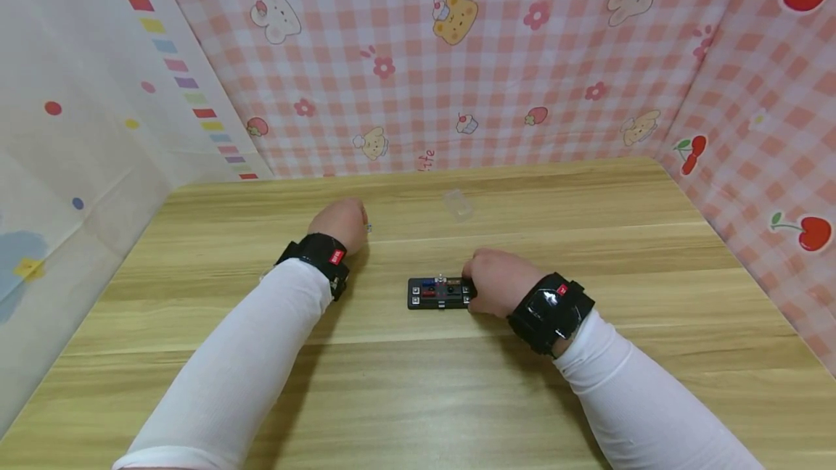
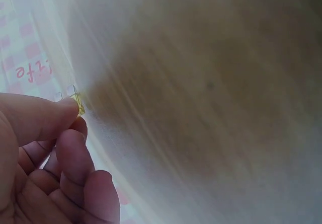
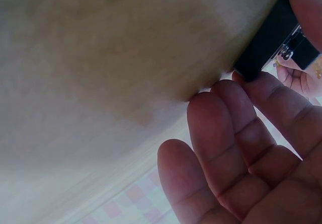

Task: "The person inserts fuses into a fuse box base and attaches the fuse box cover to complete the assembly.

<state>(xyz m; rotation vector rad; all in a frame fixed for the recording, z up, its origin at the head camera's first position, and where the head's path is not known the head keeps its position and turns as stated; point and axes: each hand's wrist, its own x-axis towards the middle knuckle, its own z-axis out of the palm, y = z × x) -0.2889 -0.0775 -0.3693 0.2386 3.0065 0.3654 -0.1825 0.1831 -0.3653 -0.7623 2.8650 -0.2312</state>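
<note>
My left hand (image 1: 341, 223) is raised over the far left part of the table. Between its thumb and forefinger it pinches a small translucent yellow blade fuse (image 2: 79, 103); only one end of the fuse shows past the fingers. Nearer the middle, my right hand (image 1: 501, 283) grips the right end of a black fuse block (image 1: 427, 303), thumb on one side and forefinger on the other. Small blue and red fuses (image 1: 428, 294) sit in the block, with metal screw terminals at its ends. The fingers hide the block's right edge.
A clear plastic cover (image 1: 458, 205) lies on the wooden table (image 1: 405, 390), beyond the fuse block. A pink checked cloth (image 1: 418, 93) hangs along the back edge, with printed cloths to the left and right.
</note>
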